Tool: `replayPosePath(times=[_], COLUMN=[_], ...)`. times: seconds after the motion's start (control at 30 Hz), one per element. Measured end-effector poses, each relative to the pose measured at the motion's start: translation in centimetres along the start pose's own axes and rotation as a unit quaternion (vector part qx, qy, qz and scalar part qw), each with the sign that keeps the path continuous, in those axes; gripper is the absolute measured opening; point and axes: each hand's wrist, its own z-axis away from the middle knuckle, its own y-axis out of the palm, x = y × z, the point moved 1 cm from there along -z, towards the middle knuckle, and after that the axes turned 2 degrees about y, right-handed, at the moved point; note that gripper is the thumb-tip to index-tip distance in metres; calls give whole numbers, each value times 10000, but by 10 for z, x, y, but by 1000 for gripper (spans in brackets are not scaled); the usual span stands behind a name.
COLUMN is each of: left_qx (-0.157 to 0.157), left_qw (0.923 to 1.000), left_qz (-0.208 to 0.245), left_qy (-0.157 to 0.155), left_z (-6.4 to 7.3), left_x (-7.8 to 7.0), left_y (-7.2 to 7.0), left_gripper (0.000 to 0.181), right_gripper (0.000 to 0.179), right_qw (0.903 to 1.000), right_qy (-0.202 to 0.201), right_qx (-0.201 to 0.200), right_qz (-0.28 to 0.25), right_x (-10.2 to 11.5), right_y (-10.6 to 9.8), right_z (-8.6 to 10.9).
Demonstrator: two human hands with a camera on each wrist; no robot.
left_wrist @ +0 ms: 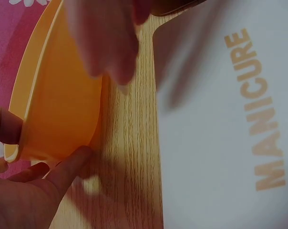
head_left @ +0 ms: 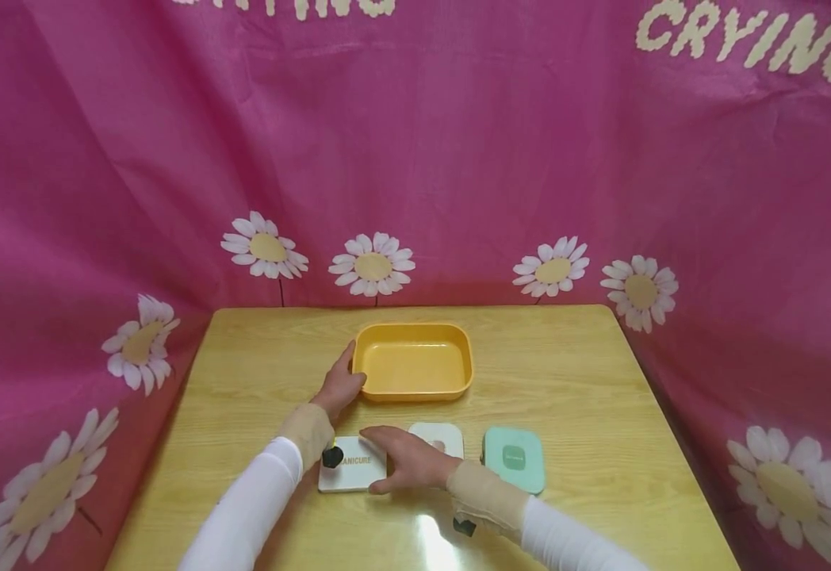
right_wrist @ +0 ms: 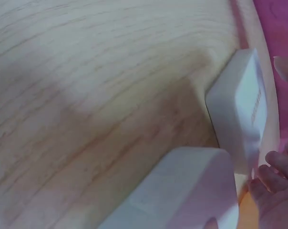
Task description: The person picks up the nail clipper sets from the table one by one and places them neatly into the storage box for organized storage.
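My left hand (head_left: 340, 386) grips the left end of a yellow rectangular tray (head_left: 415, 395). In the left wrist view its fingers curl over the rim and round the outer wall of the tray (left_wrist: 63, 105). My right hand (head_left: 415, 460) hovers at the right side of a flat white box (head_left: 347, 476) lettered MANICURE, fingers spread and holding nothing. The right wrist view has those fingers (right_wrist: 272, 179) next to the white box (right_wrist: 232, 105). Partly behind my right hand lies a white rounded case (head_left: 440, 432).
A mint-green rounded case (head_left: 522, 460) lies right of the white one, near my right wrist. All stand on a light wooden table (head_left: 565, 357). A pink curtain (head_left: 444, 159) with daisies hangs behind and along both sides.
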Motion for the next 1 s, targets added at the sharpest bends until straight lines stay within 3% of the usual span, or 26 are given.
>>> replayPosePath(times=[0.43, 0.83, 1.0], left_qx=[-45, -88, -78], left_qw=[9998, 9999, 9999], left_qz=[-125, -54, 50], left_qy=[119, 88, 92], left_z=[0, 0, 1], left_x=[5, 6, 5], left_y=[-3, -3, 1], left_gripper=[90, 90, 91], right_gripper=[93, 94, 94], right_qw=[9970, 9951, 9961], right_qy=[-162, -263, -107], right_qx=[-25, -95, 22], right_qz=[753, 947, 872], right_x=[4, -1, -2], right_y=[16, 20, 18], right_z=[-4, -9, -7])
